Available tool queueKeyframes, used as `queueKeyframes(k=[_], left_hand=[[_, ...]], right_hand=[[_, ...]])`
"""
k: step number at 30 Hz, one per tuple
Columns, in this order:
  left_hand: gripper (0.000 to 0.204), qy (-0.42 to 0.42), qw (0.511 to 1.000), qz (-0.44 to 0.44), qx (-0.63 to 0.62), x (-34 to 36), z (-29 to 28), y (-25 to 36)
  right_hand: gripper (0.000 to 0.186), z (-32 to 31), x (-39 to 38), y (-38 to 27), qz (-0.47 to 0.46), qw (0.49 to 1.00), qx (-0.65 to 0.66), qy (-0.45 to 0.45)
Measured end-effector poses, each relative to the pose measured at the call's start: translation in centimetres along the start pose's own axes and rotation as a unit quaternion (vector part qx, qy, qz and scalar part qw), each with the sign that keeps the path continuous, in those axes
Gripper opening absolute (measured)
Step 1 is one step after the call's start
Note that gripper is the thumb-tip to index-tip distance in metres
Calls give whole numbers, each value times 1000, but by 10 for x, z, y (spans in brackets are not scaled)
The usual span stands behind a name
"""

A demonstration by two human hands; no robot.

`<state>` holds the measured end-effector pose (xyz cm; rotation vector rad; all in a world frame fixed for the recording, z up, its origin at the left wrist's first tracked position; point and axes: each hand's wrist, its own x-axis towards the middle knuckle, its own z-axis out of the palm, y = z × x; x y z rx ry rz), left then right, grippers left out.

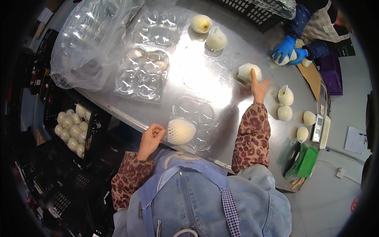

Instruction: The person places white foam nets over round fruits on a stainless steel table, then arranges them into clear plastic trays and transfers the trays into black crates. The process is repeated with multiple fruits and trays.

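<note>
A fruit in a white foam net (181, 132) rests on the near edge of a clear plastic clamshell tray (193, 109). My left hand (151, 140) is beside it with its fingers curled together; what they pinch, if anything, is hidden. Farther right, my right hand (258, 87) reaches over another netted fruit (248, 72). One digit lies across that fruit, while the other fingers stand apart and are blurred by motion. The metal table (221, 93) lies under both hands.
Clear clamshells (143, 75) and a large plastic bag (89, 43) are at the left. Several netted fruits (285, 95) stand at right near a scale (317, 128) and a green holder (307, 161). A black crate (93, 130) holds fruit. Blue-gloved hands (285, 49) of another person handle fruit.
</note>
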<state>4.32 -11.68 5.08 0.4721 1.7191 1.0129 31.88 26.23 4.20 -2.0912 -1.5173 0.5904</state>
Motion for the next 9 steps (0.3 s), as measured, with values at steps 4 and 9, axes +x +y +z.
queueKeyframes(k=[4,9], left_hand=[[17,13,998,13,66,-3,-7,8],[19,24,991,41,127,-10,-15,15]], right_hand=[[115,13,17,-6,14,996,7,-93],[108,36,9,3,-128,977,171,-24]])
